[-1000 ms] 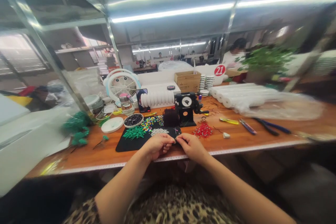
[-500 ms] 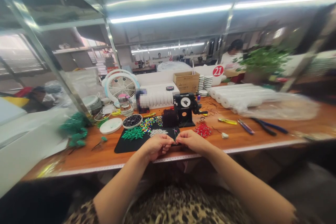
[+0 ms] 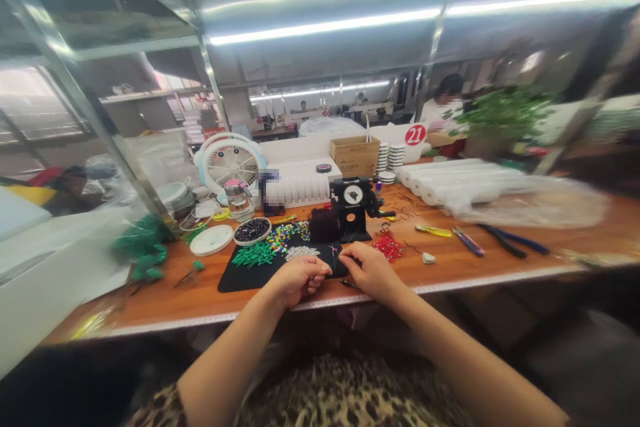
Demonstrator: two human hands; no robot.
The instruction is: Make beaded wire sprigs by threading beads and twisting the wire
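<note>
My left hand [image 3: 303, 278] is closed in a pinch above the front edge of a black mat [image 3: 235, 278]. Across a small gap, my right hand [image 3: 371, 270] also has thumb and fingers pinched together. Whatever the fingertips hold is too fine to make out. On the mat lie green tube-shaped beads [image 3: 254, 254], small silvery white beads [image 3: 302, 252] and multicoloured beads [image 3: 290, 235]. Just beyond my hands stands a black hand-cranked winder [image 3: 351, 217] with a white dial, beside a roll of dark thread [image 3: 324, 225]. Red beads [image 3: 388, 247] are heaped right of my right hand.
A dish of black beads [image 3: 253, 231] and a white lid [image 3: 211, 240] sit to the left, before a fan [image 3: 233, 163]. Rightward lie a yellow cutter [image 3: 433, 231], tweezers-like snips [image 3: 469, 241], blue-handled pliers [image 3: 520, 242] and plastic-wrapped white rolls [image 3: 460, 180]. A cardboard box [image 3: 354, 156] stands behind.
My right hand has drawn a little away to the right and up from my left hand, opening a gap between the fingertips. My left hand has stayed in place.
</note>
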